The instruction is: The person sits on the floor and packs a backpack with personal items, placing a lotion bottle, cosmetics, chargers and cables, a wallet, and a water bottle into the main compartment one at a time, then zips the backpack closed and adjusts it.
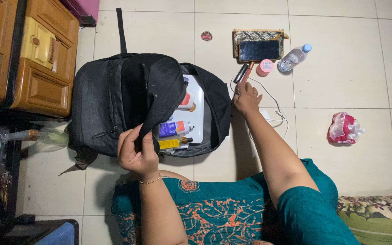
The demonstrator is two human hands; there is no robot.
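Note:
A black backpack point(110, 100) lies open on the tiled floor. My left hand point(136, 152) grips its front flap and holds it up. Inside I see a white pouch or case point(197, 109) with several tubes and bottles point(174, 129) on it. My right hand point(246, 96) reaches past the bag's right edge, fingers around a small black tube point(241, 73) and a thin pink stick point(248, 71). Just beyond lie a phone point(260, 50) on a patterned wallet point(257, 35), a pink round jar point(265, 67) and a small water bottle point(294, 57).
A white cable with a charger point(275, 115) curls by my right wrist. A crumpled red and white plastic bag point(343, 128) lies to the right. A wooden drawer cabinet point(41, 59) stands at the left, with a plastic bottle point(46, 136) below it. A small red sticker-like badge point(206, 36) lies on the floor.

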